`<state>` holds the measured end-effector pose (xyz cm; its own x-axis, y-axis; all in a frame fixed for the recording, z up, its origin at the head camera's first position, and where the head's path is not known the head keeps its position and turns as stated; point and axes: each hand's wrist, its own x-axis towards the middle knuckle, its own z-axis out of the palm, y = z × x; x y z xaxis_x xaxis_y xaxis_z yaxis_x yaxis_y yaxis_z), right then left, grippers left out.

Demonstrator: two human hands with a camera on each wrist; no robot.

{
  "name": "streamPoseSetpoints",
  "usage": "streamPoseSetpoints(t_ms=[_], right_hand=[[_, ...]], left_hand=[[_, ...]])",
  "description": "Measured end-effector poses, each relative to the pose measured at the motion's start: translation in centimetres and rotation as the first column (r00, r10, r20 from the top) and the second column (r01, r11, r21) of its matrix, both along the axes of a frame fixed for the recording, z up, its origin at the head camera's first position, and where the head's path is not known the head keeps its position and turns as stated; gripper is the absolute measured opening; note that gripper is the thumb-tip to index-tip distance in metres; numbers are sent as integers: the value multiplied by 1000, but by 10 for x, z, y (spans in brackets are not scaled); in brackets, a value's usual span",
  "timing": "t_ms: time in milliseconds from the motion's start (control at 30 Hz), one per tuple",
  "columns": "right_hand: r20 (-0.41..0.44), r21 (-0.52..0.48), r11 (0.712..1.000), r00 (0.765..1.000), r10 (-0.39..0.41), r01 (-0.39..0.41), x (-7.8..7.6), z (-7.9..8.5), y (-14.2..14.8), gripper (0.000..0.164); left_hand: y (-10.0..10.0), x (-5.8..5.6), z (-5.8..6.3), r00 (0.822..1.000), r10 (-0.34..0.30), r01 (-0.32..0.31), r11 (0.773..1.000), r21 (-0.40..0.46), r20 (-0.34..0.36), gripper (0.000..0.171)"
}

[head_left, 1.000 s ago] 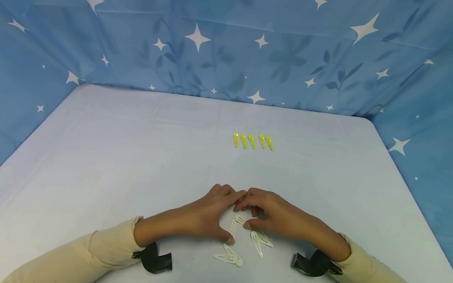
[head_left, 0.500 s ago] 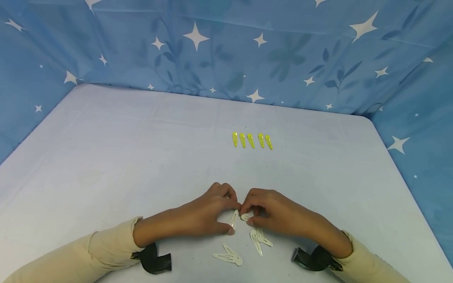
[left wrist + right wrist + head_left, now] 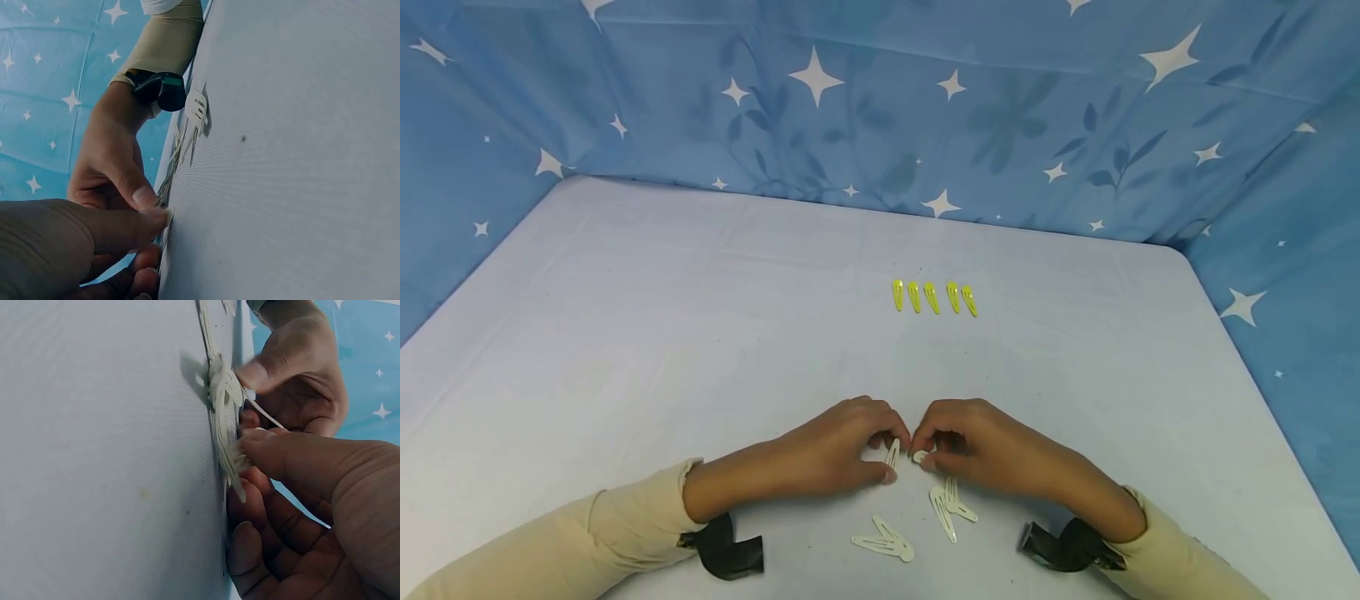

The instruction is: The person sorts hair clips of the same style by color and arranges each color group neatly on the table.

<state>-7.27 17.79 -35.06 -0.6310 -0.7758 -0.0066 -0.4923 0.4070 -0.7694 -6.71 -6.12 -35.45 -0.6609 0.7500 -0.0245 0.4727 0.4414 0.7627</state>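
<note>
My left hand (image 3: 838, 450) pinches a cream-white snap hair clip (image 3: 892, 452) between thumb and fingers, low over the tabletop. Close beside it, my right hand (image 3: 988, 446) pinches another white snap clip (image 3: 920, 457), most of which the fingers hide. The fingertips of the two hands nearly meet. Below the right hand, two white clips (image 3: 942, 514) lie overlapping. Nearer the front edge, another white pair (image 3: 883, 542) forms a narrow V. In the right wrist view a thin clip edge (image 3: 265, 414) shows at the left hand's thumb (image 3: 256, 374).
Several yellow snap clips (image 3: 931, 297) lie in a row farther back on the white table (image 3: 700, 333). Blue star-patterned cloth (image 3: 880, 108) hangs along the back and sides. Black camera mounts (image 3: 726, 550) sit at both wrists.
The fingertips have drawn slightly apart. Two clips that lay angled against each other between the hands are now separate, one pinched in each hand. The yellow row has stayed put.
</note>
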Motion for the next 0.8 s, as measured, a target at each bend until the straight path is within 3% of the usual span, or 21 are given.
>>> streamPoseSetpoints(t_ms=[300,467,800], right_hand=[[49,6,998,997,-57,57,-1,5,1,14],[45,5,996,995,-88,88,-3,7,3,16],[-32,-85,983,986,-166,163,-12,8,5,19]], left_hand=[[0,-3,1,998,33,-30,997,64,-49,20],[-1,-7,2,999,52,-51,994,94,-1,24],[-5,-19,4,993,17,-37,985,168,121,19]])
